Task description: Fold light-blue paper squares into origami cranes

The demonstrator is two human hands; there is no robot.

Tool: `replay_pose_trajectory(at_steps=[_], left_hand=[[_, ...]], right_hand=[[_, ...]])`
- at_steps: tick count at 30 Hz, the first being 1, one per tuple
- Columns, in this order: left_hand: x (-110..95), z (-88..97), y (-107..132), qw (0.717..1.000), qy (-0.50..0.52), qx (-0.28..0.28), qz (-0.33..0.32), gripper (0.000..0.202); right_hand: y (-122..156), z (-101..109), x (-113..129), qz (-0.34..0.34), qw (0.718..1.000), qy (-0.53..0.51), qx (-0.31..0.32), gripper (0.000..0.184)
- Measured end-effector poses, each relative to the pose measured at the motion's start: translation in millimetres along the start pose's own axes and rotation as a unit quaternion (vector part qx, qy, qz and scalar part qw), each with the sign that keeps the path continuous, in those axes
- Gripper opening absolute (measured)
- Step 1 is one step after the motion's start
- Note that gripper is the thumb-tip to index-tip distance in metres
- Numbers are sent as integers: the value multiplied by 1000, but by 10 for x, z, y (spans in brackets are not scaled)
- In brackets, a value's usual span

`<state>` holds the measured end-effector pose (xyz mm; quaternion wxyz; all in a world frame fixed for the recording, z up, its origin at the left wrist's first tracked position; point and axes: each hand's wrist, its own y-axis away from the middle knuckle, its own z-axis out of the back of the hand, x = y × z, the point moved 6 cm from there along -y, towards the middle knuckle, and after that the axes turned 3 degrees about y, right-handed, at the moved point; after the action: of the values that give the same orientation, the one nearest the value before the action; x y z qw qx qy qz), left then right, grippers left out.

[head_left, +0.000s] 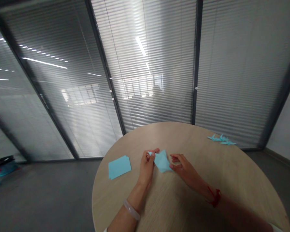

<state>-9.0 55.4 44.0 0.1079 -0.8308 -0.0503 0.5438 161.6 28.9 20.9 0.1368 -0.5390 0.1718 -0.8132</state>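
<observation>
A partly folded light blue paper lies at the middle of the round wooden table. My left hand pinches its left corner with thumb and fingers closed on it. My right hand grips the paper's lower right edge, fingers curled. A pale bangle is on my left wrist and a red cord on my right wrist.
A small stack of light blue square sheets lies on the table to the left of my hands. Folded blue paper figures sit near the far right edge. Beyond the table stand glass walls with blinds, and grey floor lies to the left.
</observation>
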Motion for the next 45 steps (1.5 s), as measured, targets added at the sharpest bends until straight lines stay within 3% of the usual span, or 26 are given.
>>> replay_pose_trajectory(at_steps=[3,9,13,17,26,31,36,45], left_hand=[[-48,38,-7,999,40,-31,-10,35],[14,16,0,997,67,-22,8,31],[-59,68,-24,998,-55,-24,-32,28],[-188,92,-61,980,-186,-17,-69,28],[-311,-37,-50,965,-222,55,-128,31],[-306,-40,-32,959,-240,66,-131,29],[-320,-53,-12,970,-213,63,-103,27],[-438,-112,33,972,-181,63,-137,14]], right_hand=[[19,-31,47,-13,999,-16,27,42],[11,19,68,-29,994,-108,15,37],[-30,116,65,-36,987,-156,-3,37],[-61,246,37,-73,978,-191,-40,42],[-74,365,10,-117,942,-303,-87,40],[-66,445,68,-103,960,-240,-99,40],[-65,560,171,-31,978,-160,-131,34],[-51,571,257,17,979,-159,-127,18]])
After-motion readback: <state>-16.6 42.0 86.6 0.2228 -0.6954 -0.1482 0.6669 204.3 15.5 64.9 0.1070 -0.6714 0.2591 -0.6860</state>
